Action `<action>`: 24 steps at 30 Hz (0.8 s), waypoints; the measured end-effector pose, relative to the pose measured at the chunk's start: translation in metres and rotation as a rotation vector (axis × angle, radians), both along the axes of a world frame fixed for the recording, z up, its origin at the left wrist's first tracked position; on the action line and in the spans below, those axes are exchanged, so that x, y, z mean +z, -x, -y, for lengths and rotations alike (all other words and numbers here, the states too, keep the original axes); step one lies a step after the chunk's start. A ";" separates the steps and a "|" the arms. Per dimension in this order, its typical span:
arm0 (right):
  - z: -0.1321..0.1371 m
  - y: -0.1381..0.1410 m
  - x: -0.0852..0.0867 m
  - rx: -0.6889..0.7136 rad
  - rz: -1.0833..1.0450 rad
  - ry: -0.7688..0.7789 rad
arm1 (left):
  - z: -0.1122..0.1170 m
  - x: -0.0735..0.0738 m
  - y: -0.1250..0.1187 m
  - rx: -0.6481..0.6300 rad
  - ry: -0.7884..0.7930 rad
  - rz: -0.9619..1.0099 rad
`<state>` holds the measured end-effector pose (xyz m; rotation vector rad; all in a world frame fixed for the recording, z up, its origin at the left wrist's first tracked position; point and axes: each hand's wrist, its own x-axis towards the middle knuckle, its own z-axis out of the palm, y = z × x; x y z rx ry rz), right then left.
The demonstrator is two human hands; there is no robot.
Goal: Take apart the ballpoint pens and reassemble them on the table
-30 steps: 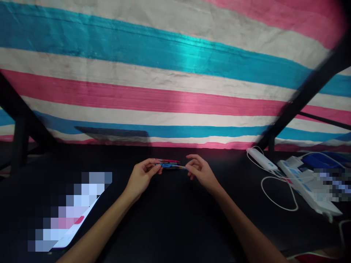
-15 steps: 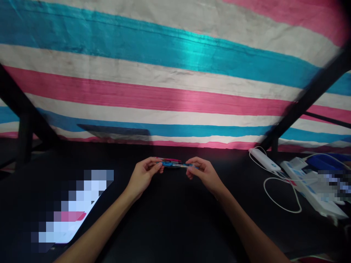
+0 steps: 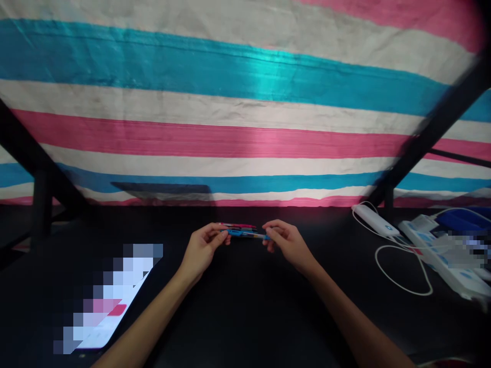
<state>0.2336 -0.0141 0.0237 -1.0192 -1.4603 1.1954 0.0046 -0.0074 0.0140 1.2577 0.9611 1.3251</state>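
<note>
A pen (image 3: 247,234) with blue parts and a clear section lies level between my two hands, above the black tabletop. My left hand (image 3: 201,249) pinches its blue left end between thumb and fingers. At the opposite end, my right hand (image 3: 287,243) has its thumb and fingertips closed on a small blue part. Just behind this pen is a red pen (image 3: 241,226), with a darker pen partly hidden beside it. Whether the blue pen is whole or in parts, I cannot tell.
On the left lies a phone with a lit, pixelated screen (image 3: 117,309). To the right are a white power strip (image 3: 441,258), a white device (image 3: 374,220) with a looping cable, and a blue object (image 3: 464,219). Black frame bars and a striped sheet (image 3: 245,140) stand behind.
The camera view has shifted slightly. Both hands keep their grip on the blue pen, and my right fingers now sit closer to its right tip, covering less of the blue part.
</note>
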 end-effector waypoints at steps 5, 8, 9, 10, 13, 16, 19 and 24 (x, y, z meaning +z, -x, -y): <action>0.000 -0.001 0.001 0.019 0.010 0.006 | 0.001 0.003 -0.001 0.008 0.005 -0.003; 0.001 -0.003 0.002 0.040 0.013 -0.028 | 0.001 0.003 0.000 0.005 0.012 -0.012; 0.001 -0.003 0.003 0.038 0.020 -0.017 | 0.001 0.003 0.000 -0.002 0.011 -0.014; 0.002 -0.003 0.004 0.037 0.027 -0.002 | 0.001 0.002 0.000 -0.006 0.006 -0.014; 0.003 -0.003 0.004 0.064 0.022 0.032 | 0.001 0.001 0.000 -0.001 -0.030 -0.031; 0.002 -0.001 0.002 0.120 -0.044 0.118 | 0.001 0.001 0.002 0.022 -0.077 -0.092; 0.001 0.000 -0.002 0.146 -0.148 0.242 | 0.000 0.000 0.004 0.048 -0.118 -0.175; -0.002 -0.001 -0.004 0.239 -0.311 0.498 | 0.005 0.001 0.001 0.103 -0.183 -0.319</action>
